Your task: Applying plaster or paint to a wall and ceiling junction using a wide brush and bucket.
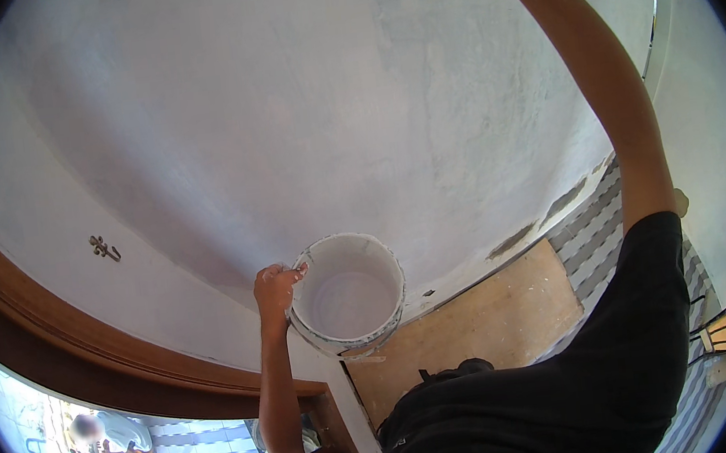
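Note:
My left hand (276, 289) is closed on the rim of a round white bucket (350, 253), with the thumb over the edge. Whitish smears mark the fingers. The bucket is held up in front of the wall, its mouth facing me, and a pale white coating or liquid covers the inside. Its rim is crusted with dried white material. My right arm (604, 77) stretches up along the right side and leaves the picture at the top, so the right hand and anything in it are hidden. Ahead stands a whitish wall (264, 131) with patchy greyish areas.
A brown board (487, 315) lies on the patterned tile floor (590, 242) by the wall's chipped base. At left, a wooden frame (65, 337) borders an opening, with a person (124, 433) beyond it. A metal hook (103, 248) sticks out nearby; a lantern-like lamp (721, 335) is at right.

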`<act>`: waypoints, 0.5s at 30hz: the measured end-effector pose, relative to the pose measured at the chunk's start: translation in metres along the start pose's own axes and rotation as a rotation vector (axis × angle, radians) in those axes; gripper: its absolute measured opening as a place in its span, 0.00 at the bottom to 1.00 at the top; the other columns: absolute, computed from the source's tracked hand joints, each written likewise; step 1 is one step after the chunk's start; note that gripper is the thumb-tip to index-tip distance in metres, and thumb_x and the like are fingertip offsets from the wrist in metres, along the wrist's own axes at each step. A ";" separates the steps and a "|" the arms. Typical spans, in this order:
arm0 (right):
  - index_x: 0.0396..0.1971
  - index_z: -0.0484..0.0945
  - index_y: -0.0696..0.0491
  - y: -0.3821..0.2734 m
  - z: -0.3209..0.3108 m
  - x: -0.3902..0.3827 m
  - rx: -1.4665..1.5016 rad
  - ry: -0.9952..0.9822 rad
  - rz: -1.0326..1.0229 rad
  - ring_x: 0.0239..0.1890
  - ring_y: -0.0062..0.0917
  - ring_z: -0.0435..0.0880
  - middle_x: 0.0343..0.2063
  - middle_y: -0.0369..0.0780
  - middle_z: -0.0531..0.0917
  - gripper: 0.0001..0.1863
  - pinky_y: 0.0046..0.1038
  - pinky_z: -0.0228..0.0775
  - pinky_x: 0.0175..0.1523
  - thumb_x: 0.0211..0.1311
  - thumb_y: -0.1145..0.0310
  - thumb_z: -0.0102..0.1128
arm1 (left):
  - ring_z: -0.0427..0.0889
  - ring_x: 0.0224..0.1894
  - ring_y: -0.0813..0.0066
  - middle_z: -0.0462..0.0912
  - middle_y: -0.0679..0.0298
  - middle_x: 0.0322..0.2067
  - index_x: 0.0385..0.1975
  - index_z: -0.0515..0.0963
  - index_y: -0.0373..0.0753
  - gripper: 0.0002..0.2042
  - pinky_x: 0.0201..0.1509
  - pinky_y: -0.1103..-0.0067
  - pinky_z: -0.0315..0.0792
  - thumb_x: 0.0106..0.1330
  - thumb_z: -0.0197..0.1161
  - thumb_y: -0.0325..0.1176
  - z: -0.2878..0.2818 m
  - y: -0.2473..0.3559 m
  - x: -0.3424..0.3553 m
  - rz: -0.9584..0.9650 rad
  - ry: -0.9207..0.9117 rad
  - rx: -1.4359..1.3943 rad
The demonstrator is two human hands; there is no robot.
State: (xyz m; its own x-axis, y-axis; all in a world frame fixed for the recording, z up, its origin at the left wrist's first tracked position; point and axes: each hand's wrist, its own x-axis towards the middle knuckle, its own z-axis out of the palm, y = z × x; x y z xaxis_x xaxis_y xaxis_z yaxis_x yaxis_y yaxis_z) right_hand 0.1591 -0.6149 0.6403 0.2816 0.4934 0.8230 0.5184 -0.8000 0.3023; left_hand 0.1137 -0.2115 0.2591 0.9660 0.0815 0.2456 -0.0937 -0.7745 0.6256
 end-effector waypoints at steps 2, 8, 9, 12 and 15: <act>0.43 0.83 0.51 0.008 0.016 -0.003 -0.147 0.248 -0.085 0.46 0.32 0.82 0.41 0.41 0.86 0.12 0.34 0.69 0.58 0.59 0.70 0.60 | 0.67 0.21 0.57 0.69 0.50 0.16 0.13 0.70 0.30 0.23 0.30 0.66 0.65 0.50 0.69 0.46 0.002 0.000 0.000 -0.007 -0.017 -0.032; 0.60 0.72 0.38 0.018 0.129 -0.086 -0.535 0.189 -0.109 0.56 0.30 0.79 0.61 0.33 0.74 0.30 0.30 0.80 0.49 0.57 0.76 0.63 | 0.67 0.17 0.62 0.68 0.55 0.13 0.11 0.67 0.30 0.21 0.25 0.70 0.63 0.52 0.69 0.38 0.012 -0.029 0.002 0.091 0.025 -0.082; 0.59 0.73 0.38 0.004 0.140 -0.104 -0.392 0.175 -0.100 0.59 0.30 0.77 0.63 0.33 0.71 0.31 0.30 0.79 0.51 0.54 0.78 0.65 | 0.67 0.17 0.62 0.69 0.55 0.13 0.12 0.68 0.30 0.21 0.26 0.70 0.64 0.52 0.69 0.38 0.011 -0.031 0.003 -0.048 0.006 -0.222; 0.51 0.79 0.44 -0.015 0.161 -0.175 -0.273 0.123 -0.173 0.57 0.33 0.78 0.61 0.38 0.74 0.21 0.27 0.81 0.43 0.55 0.73 0.61 | 0.68 0.18 0.62 0.70 0.54 0.14 0.12 0.68 0.30 0.21 0.27 0.70 0.66 0.52 0.69 0.40 0.005 0.004 -0.004 -0.031 0.012 -0.030; 0.47 0.82 0.46 -0.056 0.165 -0.221 -0.118 -0.042 -0.169 0.54 0.33 0.81 0.57 0.38 0.77 0.19 0.27 0.81 0.45 0.53 0.76 0.63 | 0.69 0.19 0.61 0.71 0.54 0.14 0.12 0.68 0.30 0.22 0.29 0.68 0.67 0.53 0.69 0.42 0.003 -0.001 -0.004 -0.031 -0.018 -0.074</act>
State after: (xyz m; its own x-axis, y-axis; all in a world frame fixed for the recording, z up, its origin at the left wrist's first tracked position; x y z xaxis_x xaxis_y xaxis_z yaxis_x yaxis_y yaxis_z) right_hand 0.2010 -0.6226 0.3624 0.2340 0.6356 0.7357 0.4633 -0.7382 0.4903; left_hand 0.1109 -0.2129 0.2559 0.9729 0.0929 0.2118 -0.0802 -0.7233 0.6858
